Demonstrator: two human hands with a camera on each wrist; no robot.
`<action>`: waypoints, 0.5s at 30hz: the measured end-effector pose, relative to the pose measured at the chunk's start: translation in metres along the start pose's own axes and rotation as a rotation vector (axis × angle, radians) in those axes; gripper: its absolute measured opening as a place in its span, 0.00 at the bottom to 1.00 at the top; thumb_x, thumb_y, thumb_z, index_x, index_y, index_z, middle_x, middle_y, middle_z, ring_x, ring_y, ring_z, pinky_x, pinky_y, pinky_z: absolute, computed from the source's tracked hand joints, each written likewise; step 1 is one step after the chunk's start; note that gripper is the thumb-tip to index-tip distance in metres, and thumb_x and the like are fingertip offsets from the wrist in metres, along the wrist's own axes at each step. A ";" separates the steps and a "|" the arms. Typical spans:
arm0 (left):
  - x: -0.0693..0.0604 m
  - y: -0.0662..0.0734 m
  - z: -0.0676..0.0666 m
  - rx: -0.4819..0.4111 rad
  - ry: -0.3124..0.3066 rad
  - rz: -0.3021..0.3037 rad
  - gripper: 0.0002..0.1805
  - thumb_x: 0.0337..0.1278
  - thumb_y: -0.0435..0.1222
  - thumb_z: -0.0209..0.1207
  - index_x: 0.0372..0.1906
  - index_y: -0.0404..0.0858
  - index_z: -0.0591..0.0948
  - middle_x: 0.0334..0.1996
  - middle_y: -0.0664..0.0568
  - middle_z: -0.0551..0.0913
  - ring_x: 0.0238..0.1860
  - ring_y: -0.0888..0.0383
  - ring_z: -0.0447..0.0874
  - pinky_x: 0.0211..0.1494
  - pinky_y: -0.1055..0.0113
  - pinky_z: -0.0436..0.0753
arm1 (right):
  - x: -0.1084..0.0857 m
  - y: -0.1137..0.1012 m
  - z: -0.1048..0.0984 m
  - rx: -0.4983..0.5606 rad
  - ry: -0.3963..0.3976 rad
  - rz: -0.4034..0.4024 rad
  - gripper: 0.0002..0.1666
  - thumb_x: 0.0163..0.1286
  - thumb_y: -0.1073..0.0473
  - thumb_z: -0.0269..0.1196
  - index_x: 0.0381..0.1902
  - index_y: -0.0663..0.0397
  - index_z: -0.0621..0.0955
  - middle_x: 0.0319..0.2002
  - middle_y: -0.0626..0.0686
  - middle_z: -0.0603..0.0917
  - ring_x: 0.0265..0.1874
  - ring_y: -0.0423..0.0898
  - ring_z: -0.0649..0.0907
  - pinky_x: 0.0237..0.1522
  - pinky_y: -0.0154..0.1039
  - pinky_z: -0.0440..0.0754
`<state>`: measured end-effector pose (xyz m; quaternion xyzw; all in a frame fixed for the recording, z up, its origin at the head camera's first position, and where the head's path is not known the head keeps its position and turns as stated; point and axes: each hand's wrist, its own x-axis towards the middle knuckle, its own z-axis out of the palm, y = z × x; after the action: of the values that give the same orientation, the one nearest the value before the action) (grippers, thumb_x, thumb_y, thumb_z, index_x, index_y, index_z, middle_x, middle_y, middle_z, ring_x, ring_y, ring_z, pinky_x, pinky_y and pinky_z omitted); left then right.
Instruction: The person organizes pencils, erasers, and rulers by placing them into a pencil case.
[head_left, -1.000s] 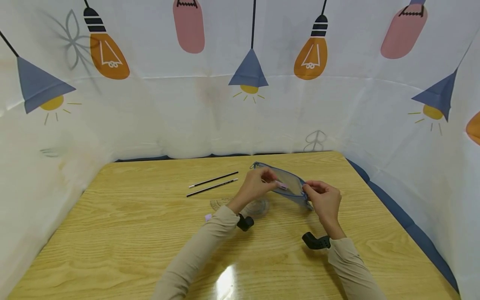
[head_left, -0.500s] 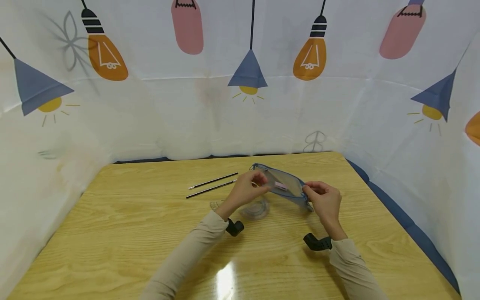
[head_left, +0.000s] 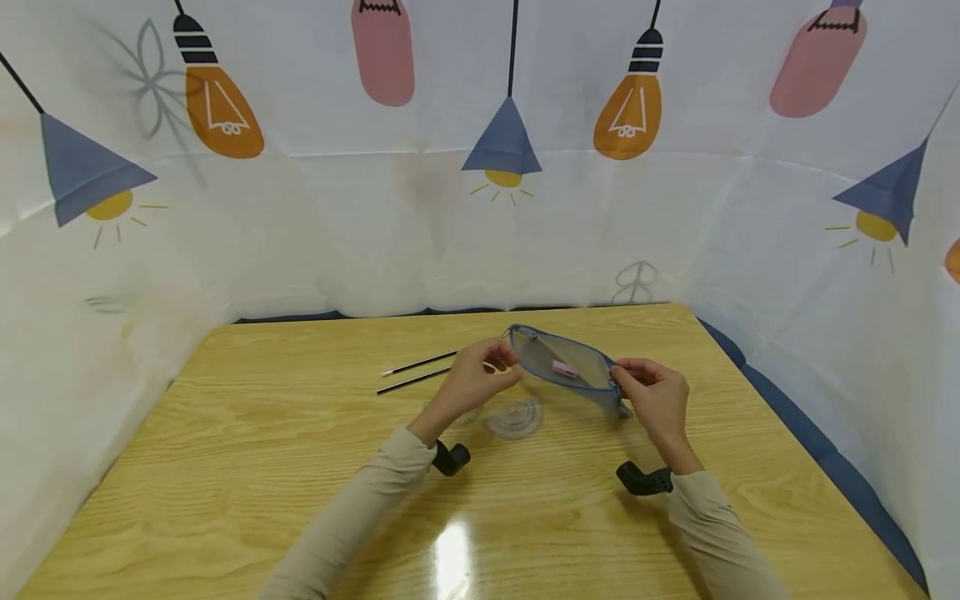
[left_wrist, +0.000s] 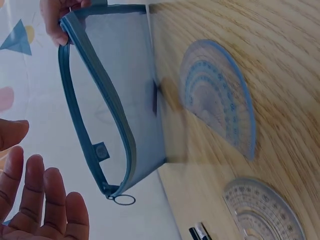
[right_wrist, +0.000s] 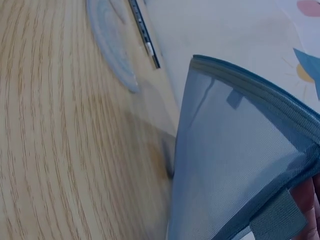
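Note:
A blue mesh zip pouch [head_left: 536, 354] stands on the table with its top gaping. My right hand [head_left: 656, 398] pinches the pouch's right end by the zip edge. Through the mesh shows a small pink block [head_left: 564, 368], perhaps an eraser, lying inside. Just left of the pouch is my left hand [head_left: 478, 373], apart from it; in the left wrist view its fingers [left_wrist: 34, 185] are loosely bent and hold nothing. A clear protractor with a blue edge [left_wrist: 242, 100] lies in front of the pouch. Another clear protractor [left_wrist: 265, 200] lies farther left, partly behind my left wrist in the head view.
Two dark pencils [head_left: 416, 382] lie side by side left of the pouch, their right ends hidden by my left hand. The wooden table [head_left: 247, 467] meets a printed cloth [head_left: 337, 233] at its back.
My left hand has let go of the pink block inside the pouch and drawn back to the left. My right hand keeps its hold on the pouch.

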<state>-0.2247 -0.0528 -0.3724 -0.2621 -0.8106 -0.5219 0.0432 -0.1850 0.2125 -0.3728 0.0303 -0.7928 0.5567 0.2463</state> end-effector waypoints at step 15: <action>-0.013 0.005 -0.021 -0.004 0.053 -0.024 0.06 0.57 0.31 0.66 0.38 0.37 0.80 0.36 0.51 0.81 0.39 0.57 0.80 0.42 0.63 0.80 | 0.008 0.007 -0.006 -0.005 -0.042 -0.053 0.07 0.62 0.71 0.66 0.37 0.73 0.84 0.28 0.65 0.85 0.22 0.37 0.83 0.25 0.31 0.82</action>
<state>-0.2155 -0.0742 -0.3633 -0.2387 -0.8112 -0.5307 0.0579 -0.1919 0.2219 -0.3744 0.0624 -0.7982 0.5470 0.2446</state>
